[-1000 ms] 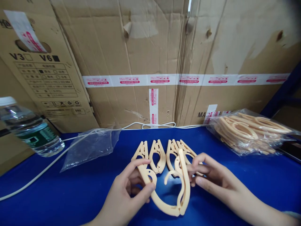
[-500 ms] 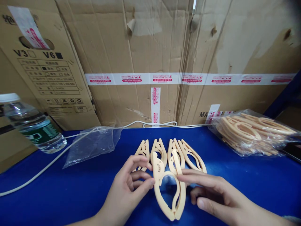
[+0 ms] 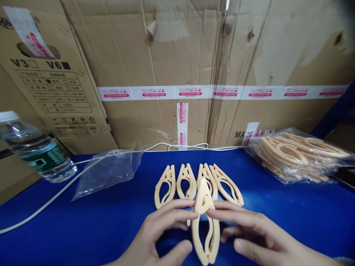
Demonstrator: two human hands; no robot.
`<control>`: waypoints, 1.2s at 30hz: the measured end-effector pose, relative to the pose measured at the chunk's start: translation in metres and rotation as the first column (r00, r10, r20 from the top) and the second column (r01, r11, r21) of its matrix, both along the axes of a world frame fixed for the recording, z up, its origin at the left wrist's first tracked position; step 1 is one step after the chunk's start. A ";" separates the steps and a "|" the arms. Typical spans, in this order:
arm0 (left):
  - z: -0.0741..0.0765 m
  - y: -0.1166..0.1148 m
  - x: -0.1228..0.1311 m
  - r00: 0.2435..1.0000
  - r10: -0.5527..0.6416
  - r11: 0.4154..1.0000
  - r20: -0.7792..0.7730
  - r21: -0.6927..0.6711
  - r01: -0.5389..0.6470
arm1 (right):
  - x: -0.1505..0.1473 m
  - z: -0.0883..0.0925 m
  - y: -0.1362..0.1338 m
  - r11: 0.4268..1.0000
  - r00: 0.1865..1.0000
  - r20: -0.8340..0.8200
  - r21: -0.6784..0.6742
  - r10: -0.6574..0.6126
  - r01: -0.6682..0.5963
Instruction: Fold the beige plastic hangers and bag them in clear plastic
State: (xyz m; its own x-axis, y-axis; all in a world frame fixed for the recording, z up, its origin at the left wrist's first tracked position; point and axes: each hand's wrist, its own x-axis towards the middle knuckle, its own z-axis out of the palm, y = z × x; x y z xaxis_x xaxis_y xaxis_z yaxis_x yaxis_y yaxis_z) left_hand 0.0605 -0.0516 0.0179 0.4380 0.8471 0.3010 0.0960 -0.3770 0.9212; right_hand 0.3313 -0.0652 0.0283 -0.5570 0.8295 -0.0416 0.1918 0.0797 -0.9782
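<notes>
A beige folding clothes hanger (image 3: 196,231), folded into a narrow leaf shape, is held near the bottom centre with its pointed end toward me. My left hand (image 3: 159,231) presses its fingertips on the upper left side; the thumb is apart from the hanger. From the right, my right hand (image 3: 257,231) lays its fingers on the opposite side, thumb also apart. The hanger's upper ends meet at the top. Just behind lie several similar hangers in a row, among them one at the left (image 3: 157,192) and one at the right (image 3: 239,192); the held hanger partly covers one.
Clear plastic-bagged hangers (image 3: 288,155) lie at the right. On the left are an empty plastic bag (image 3: 108,175), a water bottle (image 3: 46,159) and a white cable (image 3: 39,212). Cardboard boxes (image 3: 155,62) stand behind the blue table (image 3: 116,208).
The held hanger's two upper ends, apart before, have come together. My left fingers have moved right along with its left arm, and the left thumb has come off it.
</notes>
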 end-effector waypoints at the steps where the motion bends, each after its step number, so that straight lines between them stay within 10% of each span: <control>1: 0.000 -0.001 0.000 1.000 0.006 1.000 0.007 -0.024 -0.006 | 0.000 -0.001 0.000 1.000 1.000 -0.013 -0.008 0.009 -0.009; 11: -0.004 -0.001 0.000 0.996 0.025 0.982 0.083 -0.191 -0.009 | -0.002 -0.001 0.005 0.998 0.992 -0.104 0.001 -0.064 0.065; 26: -0.007 -0.007 0.000 0.993 0.074 0.987 0.094 -0.152 -0.059 | 0.001 0.001 0.006 0.989 0.990 -0.067 0.065 -0.125 0.130; 36: 0.016 -0.007 0.003 0.996 0.007 1.000 -0.088 -0.005 -0.007 | 0.006 0.003 0.003 0.999 0.999 0.033 -0.026 -0.020 0.021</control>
